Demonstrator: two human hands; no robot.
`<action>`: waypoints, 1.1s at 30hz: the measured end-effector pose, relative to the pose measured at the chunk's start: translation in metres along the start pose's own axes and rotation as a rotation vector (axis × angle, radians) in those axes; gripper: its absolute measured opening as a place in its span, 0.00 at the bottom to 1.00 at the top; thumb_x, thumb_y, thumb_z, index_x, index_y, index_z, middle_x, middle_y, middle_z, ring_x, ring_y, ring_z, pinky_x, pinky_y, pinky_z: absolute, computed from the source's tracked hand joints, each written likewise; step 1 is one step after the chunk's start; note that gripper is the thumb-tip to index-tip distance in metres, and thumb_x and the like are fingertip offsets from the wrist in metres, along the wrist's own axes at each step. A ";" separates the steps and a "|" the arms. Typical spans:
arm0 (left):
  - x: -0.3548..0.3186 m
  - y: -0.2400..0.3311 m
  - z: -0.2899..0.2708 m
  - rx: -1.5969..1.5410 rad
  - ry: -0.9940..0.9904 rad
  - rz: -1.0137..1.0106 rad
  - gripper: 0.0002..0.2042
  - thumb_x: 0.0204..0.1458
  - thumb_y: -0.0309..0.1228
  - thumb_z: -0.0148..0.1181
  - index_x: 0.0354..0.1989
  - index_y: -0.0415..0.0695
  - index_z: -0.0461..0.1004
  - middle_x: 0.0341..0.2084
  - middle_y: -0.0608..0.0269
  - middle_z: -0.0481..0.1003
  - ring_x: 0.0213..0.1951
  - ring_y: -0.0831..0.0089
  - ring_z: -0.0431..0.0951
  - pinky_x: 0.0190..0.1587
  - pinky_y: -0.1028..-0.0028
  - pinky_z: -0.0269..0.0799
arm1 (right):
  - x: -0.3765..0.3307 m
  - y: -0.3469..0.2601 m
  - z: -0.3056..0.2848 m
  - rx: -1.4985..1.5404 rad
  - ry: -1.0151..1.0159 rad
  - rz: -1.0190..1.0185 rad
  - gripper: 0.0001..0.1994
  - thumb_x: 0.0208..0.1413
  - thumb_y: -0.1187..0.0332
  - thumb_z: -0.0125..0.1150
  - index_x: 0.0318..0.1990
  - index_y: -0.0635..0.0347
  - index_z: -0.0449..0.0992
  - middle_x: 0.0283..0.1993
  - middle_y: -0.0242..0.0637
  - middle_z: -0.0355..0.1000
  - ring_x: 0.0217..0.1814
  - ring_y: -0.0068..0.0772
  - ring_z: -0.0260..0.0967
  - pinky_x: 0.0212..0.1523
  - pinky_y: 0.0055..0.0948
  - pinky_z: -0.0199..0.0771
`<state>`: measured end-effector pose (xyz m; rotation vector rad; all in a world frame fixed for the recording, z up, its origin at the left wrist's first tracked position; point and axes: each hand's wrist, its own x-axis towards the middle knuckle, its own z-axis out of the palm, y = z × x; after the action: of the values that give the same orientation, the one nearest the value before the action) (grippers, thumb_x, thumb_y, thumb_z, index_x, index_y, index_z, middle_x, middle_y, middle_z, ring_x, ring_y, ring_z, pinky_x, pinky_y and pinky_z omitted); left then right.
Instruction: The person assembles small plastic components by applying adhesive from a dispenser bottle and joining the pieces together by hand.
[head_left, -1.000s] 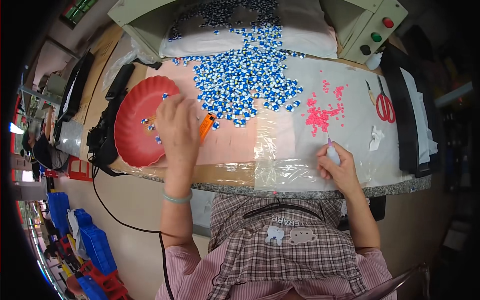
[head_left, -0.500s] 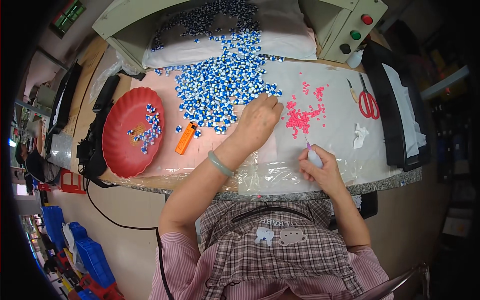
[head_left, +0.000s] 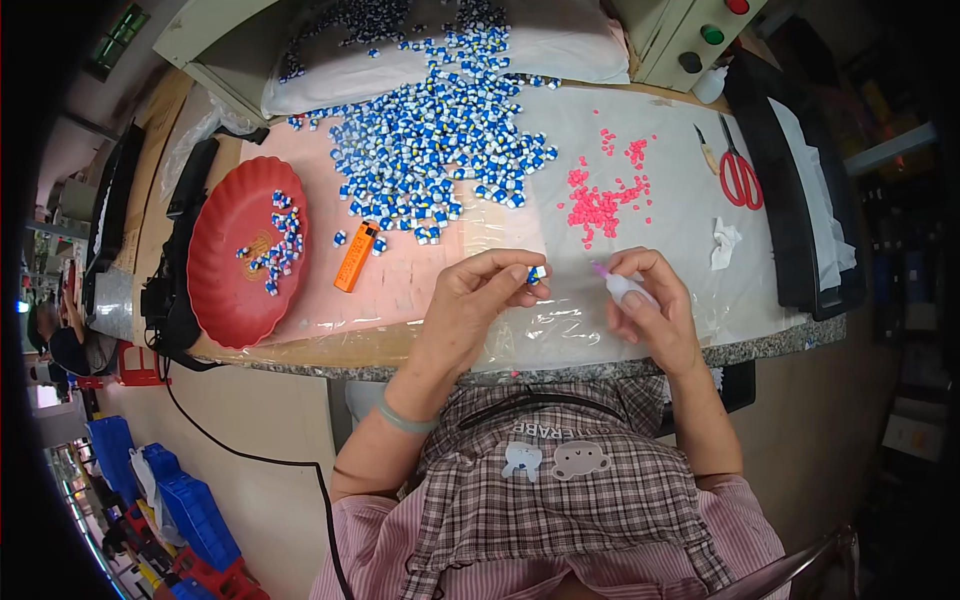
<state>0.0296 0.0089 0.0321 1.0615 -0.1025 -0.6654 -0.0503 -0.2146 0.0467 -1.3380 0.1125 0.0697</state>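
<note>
Between the fingertips of my left hand (head_left: 480,300) is a small blue-and-white piece (head_left: 535,274), partly hidden by the fingers. My right hand (head_left: 655,305) is closed round a small white squeeze bottle (head_left: 632,289) with a purple nozzle, its tip pointing left toward that piece but apart from it. Beyond my left hand spreads a big heap of blue-and-white pieces (head_left: 420,150) with touches of yellow. Small pink pieces (head_left: 597,208) lie scattered on white paper beyond the bottle.
A red fluted dish (head_left: 220,290) with several blue-and-white pieces stands at the left, beside an orange lighter (head_left: 355,258). Red-handled scissors (head_left: 740,180), a pointed tool (head_left: 708,155) and crumpled tissue (head_left: 724,243) lie right. A machine housing (head_left: 690,45) and a black tray (head_left: 800,220) border the table.
My left hand has drawn back from the heap's edge toward me, now showing a blue-and-white piece in its fingers. My right hand has turned the bottle's nozzle leftward. The whole view has shifted slightly.
</note>
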 end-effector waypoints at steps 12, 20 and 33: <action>-0.019 -0.034 0.017 0.064 0.073 0.050 0.09 0.57 0.18 0.57 0.46 0.33 0.73 0.37 0.60 0.77 0.40 0.74 0.80 0.45 0.77 0.76 | -0.013 -0.006 0.011 -0.234 0.323 -0.239 0.15 0.52 0.76 0.66 0.47 0.62 0.70 0.38 0.42 0.75 0.23 0.20 0.68 0.19 0.16 0.64; -0.017 -0.039 0.017 0.107 0.059 0.157 0.09 0.55 0.16 0.58 0.45 0.32 0.74 0.41 0.59 0.73 0.41 0.71 0.80 0.45 0.77 0.77 | -0.020 -0.007 0.012 -0.618 0.263 -0.455 0.23 0.60 0.64 0.59 0.59 0.67 0.67 0.35 0.40 0.75 0.24 0.19 0.68 0.22 0.17 0.68; -0.017 -0.041 0.014 0.111 0.019 0.183 0.11 0.55 0.16 0.58 0.47 0.31 0.73 0.43 0.57 0.73 0.42 0.69 0.80 0.48 0.74 0.77 | -0.019 -0.004 0.012 -0.787 0.262 -0.567 0.22 0.60 0.68 0.59 0.59 0.68 0.67 0.35 0.43 0.77 0.23 0.21 0.70 0.22 0.18 0.71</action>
<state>-0.0081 -0.0059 0.0089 1.1497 -0.2191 -0.4888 -0.0680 -0.2039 0.0559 -2.1138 -0.0899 -0.5984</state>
